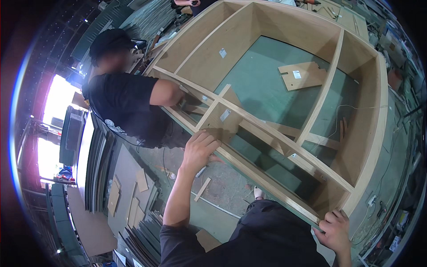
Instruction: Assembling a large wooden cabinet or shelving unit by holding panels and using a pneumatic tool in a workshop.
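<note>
A large open cabinet frame (269,181) of pale wood lies before me, split into compartments by upright boards. My left hand (201,150) is wrapped over its near edge, where a divider meets the rail. Farther right, my right hand (334,229) grips the same rail close to the corner, fingers curled over the top. The undersides of both grips are hidden. A notched loose board (310,80) with a white label lies on the green panel (262,66) inside the large compartment.
At the left, a co-worker (126,100) in dark clothes reaches into the frame with one arm. Stacked dark panels (94,164) and wood offcuts (141,180) lie at the lower left. A thin cable (356,107) hangs over the right side. Another person's hand shows at the top.
</note>
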A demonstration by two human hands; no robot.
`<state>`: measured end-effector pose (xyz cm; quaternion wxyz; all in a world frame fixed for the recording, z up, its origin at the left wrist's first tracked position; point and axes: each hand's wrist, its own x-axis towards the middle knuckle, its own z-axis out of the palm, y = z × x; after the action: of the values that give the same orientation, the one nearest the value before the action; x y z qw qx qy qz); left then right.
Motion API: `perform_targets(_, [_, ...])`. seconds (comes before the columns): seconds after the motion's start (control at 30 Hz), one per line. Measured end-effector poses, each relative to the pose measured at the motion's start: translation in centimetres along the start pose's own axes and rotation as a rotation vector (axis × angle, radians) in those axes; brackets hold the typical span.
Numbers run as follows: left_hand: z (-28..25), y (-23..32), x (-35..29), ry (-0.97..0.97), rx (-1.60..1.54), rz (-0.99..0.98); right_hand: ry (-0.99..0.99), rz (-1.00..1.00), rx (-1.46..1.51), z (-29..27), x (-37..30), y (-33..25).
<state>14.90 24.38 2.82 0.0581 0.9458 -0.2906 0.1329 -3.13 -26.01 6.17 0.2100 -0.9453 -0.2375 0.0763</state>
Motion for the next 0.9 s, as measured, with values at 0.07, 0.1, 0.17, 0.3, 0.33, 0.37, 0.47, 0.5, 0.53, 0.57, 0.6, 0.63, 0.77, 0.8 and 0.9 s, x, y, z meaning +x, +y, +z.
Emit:
perform_targets(0.07, [0.1, 0.0, -0.1, -0.004, -0.015, -0.002, 0.005, -0.012, -0.001, 0.2, -0.1, 0.0])
perform_targets(0.1, [-0.1, 0.0, -0.1, 0.0, -0.008, -0.01, 0.002, -0.007, -0.002, 0.2, -0.1, 0.0])
perform_targets(0.17, [-0.2, 0.2, 0.0, 0.013, -0.015, -0.005, -0.001, -0.014, -0.005, 0.1, -0.1, 0.0])
perform_targets(0.3, [-0.2, 0.3, -0.1, 0.028, -0.037, -0.003, 0.014, -0.002, 0.014, -0.1, 0.0, -0.2])
perform_targets(0.33, [0.0, 0.1, -0.3, 0.012, -0.033, -0.005, 0.011, -0.013, 0.01, 0.0, 0.0, -0.1])
perform_targets(0.37, [0.0, -0.1, -0.5, 0.02, -0.026, -0.013, 0.008, -0.024, 0.007, 0.0, -0.1, -0.1])
perform_targets(0.47, [0.5, -0.3, -0.3, 0.04, -0.027, 0.022, 0.016, -0.005, 0.024, 0.4, -0.4, 0.2])
perform_targets(0.5, [0.5, -0.3, -0.5, 0.05, -0.023, 0.013, 0.017, -0.017, 0.017, 0.4, -0.4, 0.2])
perform_targets(0.53, [0.4, -0.2, -0.6, 0.045, -0.029, 0.014, 0.03, -0.024, 0.024, 0.4, -0.3, 0.1])
perform_targets(0.57, [0.4, -0.3, -0.8, 0.04, -0.034, 0.015, 0.044, -0.031, 0.032, 0.4, -0.2, 0.1])
perform_targets(0.6, [0.6, -0.4, -0.9, 0.048, -0.03, 0.007, 0.045, -0.041, 0.025, 0.4, -0.2, 0.1])
perform_targets(0.63, [0.8, -0.5, -1.1, 0.059, -0.024, 0.014, 0.058, -0.054, 0.035, 0.5, -0.2, 0.1])
perform_targets(0.77, [1.0, -0.4, -0.8, 0.094, -0.062, 0.019, 0.062, -0.07, 0.023, 0.2, -0.3, 0.2])
perform_targets(0.8, [1.1, -0.6, -0.9, 0.101, -0.044, 0.03, 0.087, -0.074, 0.027, 0.1, 0.3, -0.4])
perform_targets(0.9, [1.4, -0.7, -1.2, 0.121, -0.05, 0.026, 0.021, -0.121, 0.081, -2.4, 1.1, -2.2])
